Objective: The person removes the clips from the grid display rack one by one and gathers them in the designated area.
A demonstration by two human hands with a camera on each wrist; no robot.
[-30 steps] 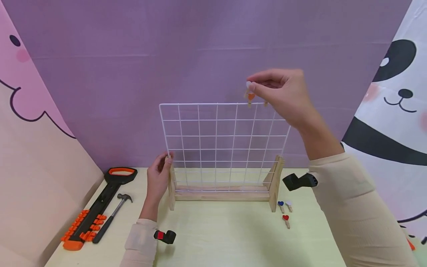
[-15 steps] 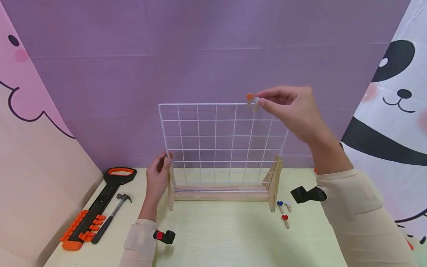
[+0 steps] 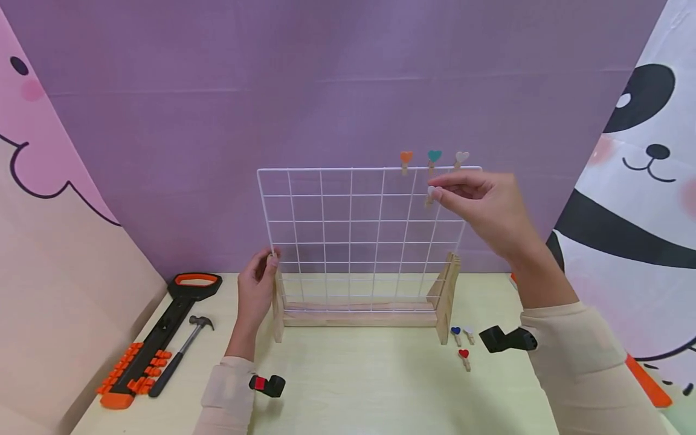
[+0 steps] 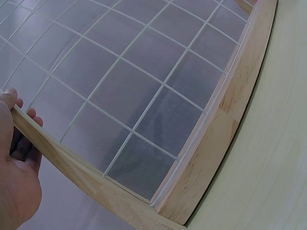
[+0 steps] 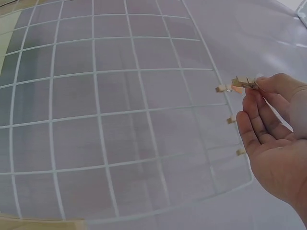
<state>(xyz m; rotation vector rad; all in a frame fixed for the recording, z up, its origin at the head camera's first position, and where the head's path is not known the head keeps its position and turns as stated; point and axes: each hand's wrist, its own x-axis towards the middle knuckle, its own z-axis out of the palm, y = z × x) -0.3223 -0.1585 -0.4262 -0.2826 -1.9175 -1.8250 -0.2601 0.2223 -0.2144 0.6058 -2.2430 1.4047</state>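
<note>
A white wire grid [image 3: 337,221] stands upright in a pale wooden stand [image 3: 359,319]. My left hand [image 3: 257,289] grips the top of the stand's left post, and the left wrist view shows its thumb and fingers on either side of that post [image 4: 72,165]. Between thumb and fingertips, my right hand [image 3: 484,205] pinches a small clothespin [image 3: 429,199] with a white heart, just below the grid's top bar at the right. Along that bar sit an orange heart clothespin [image 3: 406,158], a teal one [image 3: 434,157] and a white one [image 3: 461,158].
Right of the stand, clothespins with blue [image 3: 455,332], white [image 3: 469,334] and red [image 3: 464,356] hearts lie on the table [image 3: 359,380]. At the left lie a claw hammer [image 3: 185,350] and a black-and-orange tool [image 3: 163,329]. A purple cloth [image 3: 326,78] hangs behind.
My right hand has moved down and to the right with the white heart clothespin, from above the orange one to below the top bar. My left hand has stayed at the post.
</note>
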